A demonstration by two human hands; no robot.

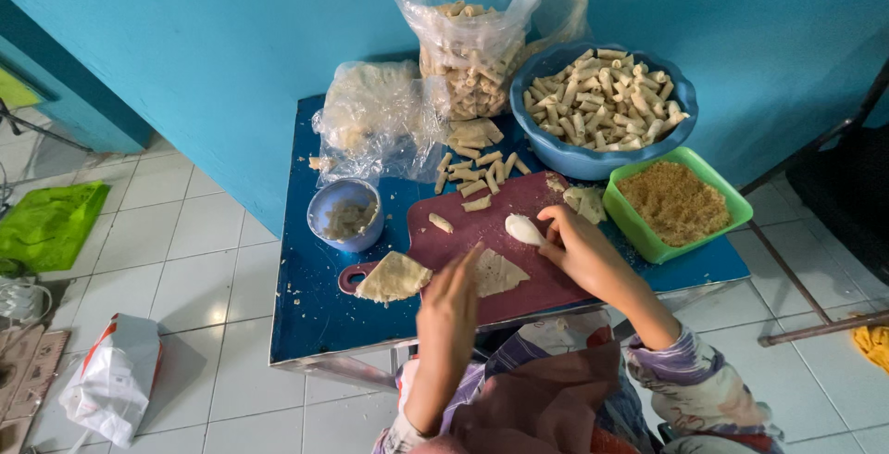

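My right hand (579,245) pinches a small white roll of dough (524,229) over the maroon cutting board (519,204). My left hand (451,298) hovers with fingers together, its tips touching a flat triangular wrapper sheet (497,271) on the board. A second folded wrapper (394,278) lies over the board's handle at the left. One small finished roll (442,223) rests on the board, and several more (477,171) lie at its far edge.
A blue bowl (593,159) heaped with rolls, a green tub of brown crumbs (676,202), a small blue bowl of paste (343,216) and two plastic bags (468,37) stand on the blue table (306,306). Tiled floor, green bag (51,222) and white bag (111,380) lie left.
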